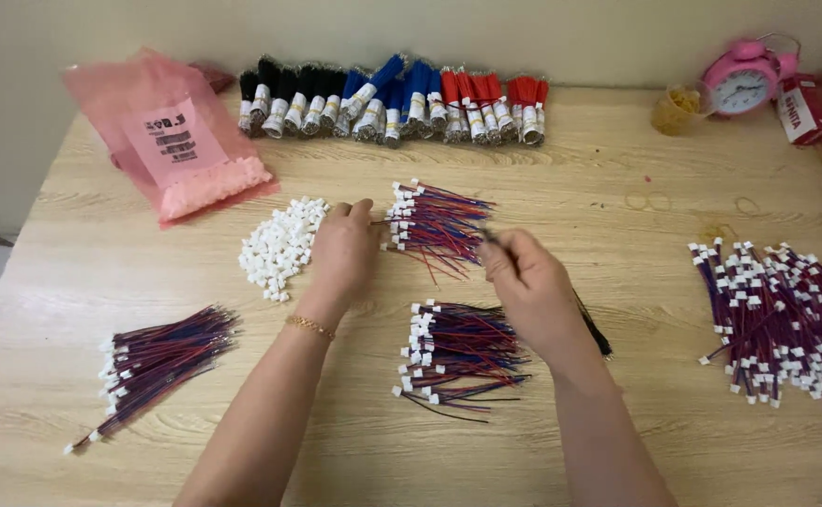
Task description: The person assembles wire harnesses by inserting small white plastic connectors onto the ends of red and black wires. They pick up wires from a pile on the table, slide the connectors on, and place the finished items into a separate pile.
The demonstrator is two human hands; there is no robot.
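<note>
Left hand (343,246) pinched a small white plastic connector, the heap of connectors (280,246) just beside its knuckles. Right hand (526,286) gripped thin black wires (591,325) near a fanned red-blue wire bundle (434,225) on the woodgrain desk (617,150).

Matt wood-grain table (617,150), plastic-sheathed wires (449,225)

Both forearms reached forward side by side. The left hand (342,246) was curled with knuckles up and fingertips pinched. The right hand (524,282), just beside it, was also closed, thumb against fingers.
</note>
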